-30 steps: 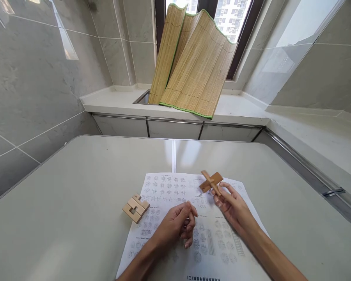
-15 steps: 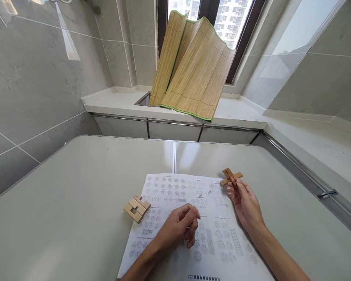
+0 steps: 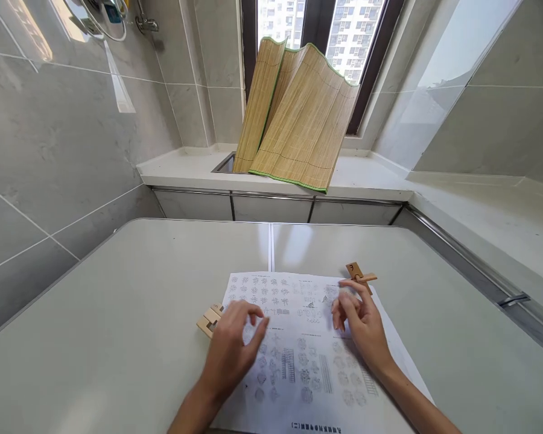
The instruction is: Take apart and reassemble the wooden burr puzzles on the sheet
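A large printed sheet (image 3: 305, 361) with rows of small figures lies on the pale table. My left hand (image 3: 236, 346) is over its left part, thumb and fingers apart and nothing in it, partly covering a light wooden block assembly (image 3: 209, 317) at the sheet's left edge. On the right, my right hand (image 3: 359, 319) has its fingers loosely curled and apart, holding nothing. Just beyond its fingertips lie darker crossed wooden pieces (image 3: 355, 270) at the sheet's upper right corner, one of them marked with a character.
The pale table (image 3: 131, 313) has a seam down its middle. Behind it, a folded bamboo mat (image 3: 303, 120) leans on a white ledge (image 3: 181, 169) before the window. Grey tiled walls stand left and right.
My left hand has moved left, towards the light block assembly, and opened. My right hand has let go of the crossed pieces and drawn back left. The view has tilted up slightly.
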`<move>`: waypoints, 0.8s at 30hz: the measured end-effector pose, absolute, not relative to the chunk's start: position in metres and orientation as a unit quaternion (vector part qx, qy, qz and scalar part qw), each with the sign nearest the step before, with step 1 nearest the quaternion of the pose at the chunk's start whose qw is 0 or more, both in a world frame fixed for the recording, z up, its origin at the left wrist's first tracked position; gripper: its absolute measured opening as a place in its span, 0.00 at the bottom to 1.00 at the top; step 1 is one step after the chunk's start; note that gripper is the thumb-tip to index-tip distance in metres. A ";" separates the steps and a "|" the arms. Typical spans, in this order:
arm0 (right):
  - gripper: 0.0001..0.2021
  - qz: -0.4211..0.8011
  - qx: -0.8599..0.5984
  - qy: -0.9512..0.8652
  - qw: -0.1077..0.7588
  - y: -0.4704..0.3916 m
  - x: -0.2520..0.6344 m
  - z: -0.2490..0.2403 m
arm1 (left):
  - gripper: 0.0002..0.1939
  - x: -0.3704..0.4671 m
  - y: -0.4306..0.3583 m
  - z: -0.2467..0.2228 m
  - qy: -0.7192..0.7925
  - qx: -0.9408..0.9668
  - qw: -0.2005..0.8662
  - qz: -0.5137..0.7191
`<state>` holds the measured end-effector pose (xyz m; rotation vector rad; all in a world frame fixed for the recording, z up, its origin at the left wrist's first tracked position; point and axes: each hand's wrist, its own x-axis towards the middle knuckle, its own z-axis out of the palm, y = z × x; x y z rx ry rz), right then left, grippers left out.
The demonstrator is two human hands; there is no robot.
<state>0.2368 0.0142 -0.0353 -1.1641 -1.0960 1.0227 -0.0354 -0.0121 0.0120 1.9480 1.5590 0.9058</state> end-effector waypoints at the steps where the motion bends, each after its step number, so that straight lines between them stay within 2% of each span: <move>1: 0.17 0.442 -0.496 -0.488 0.565 0.012 0.234 -0.036 | 0.15 -0.047 -0.013 0.009 0.593 0.711 0.165 0.340; 4: 0.16 0.447 -0.496 -0.535 0.518 0.007 0.230 -0.039 | 0.27 -0.073 -0.016 -0.004 0.662 0.676 0.025 0.321; 7: 0.16 0.442 -0.490 -0.574 0.485 0.005 0.228 -0.040 | 0.36 -0.085 -0.017 -0.018 0.693 0.664 0.005 0.281; 15: 0.17 0.429 -0.485 -0.614 0.451 0.005 0.228 -0.041 | 0.34 -0.087 -0.014 -0.016 0.709 0.649 0.076 0.264; 19: 0.15 0.432 -0.483 -0.626 0.434 0.005 0.226 -0.042 | 0.32 -0.058 -0.008 -0.008 0.628 0.708 0.118 0.301; 24: 0.16 0.430 -0.484 -0.627 0.434 0.007 0.227 -0.039 | 0.41 0.005 0.006 -0.013 0.483 0.803 0.207 0.280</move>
